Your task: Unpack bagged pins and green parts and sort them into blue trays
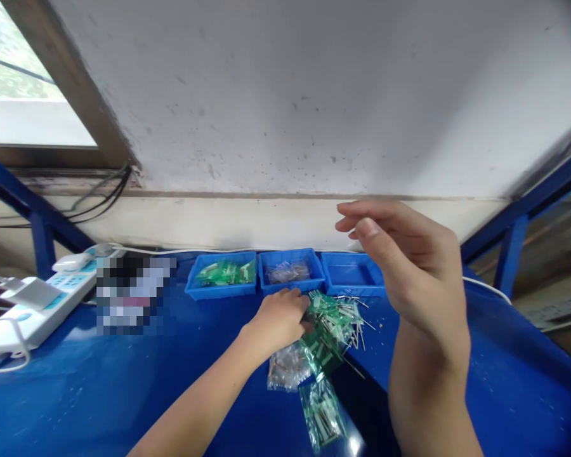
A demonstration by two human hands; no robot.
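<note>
My left hand (278,320) reaches across the blue table to a heap of green plastic bags (330,317). Its fingers curl against the left side of the heap and appear closed on the edge of a green bag (321,349); the fingertips are partly hidden. Thin metal pins (356,330) stick out of the heap on the right. Below the wrist lies a clear plastic bag (289,368) of small brownish parts. Nearer to me is another green bag (321,412) holding metal pins. Raised at the right, my right hand (419,273) holds nothing, its thumb apart from the bent fingers.
Three blue trays stand along the wall: a left tray (221,293) with green bags, a middle tray (292,287) with clear bags, and a right tray (352,291) partly behind my right hand. A power strip (71,304) with chargers and cables lies left, beside a blurred object (133,295).
</note>
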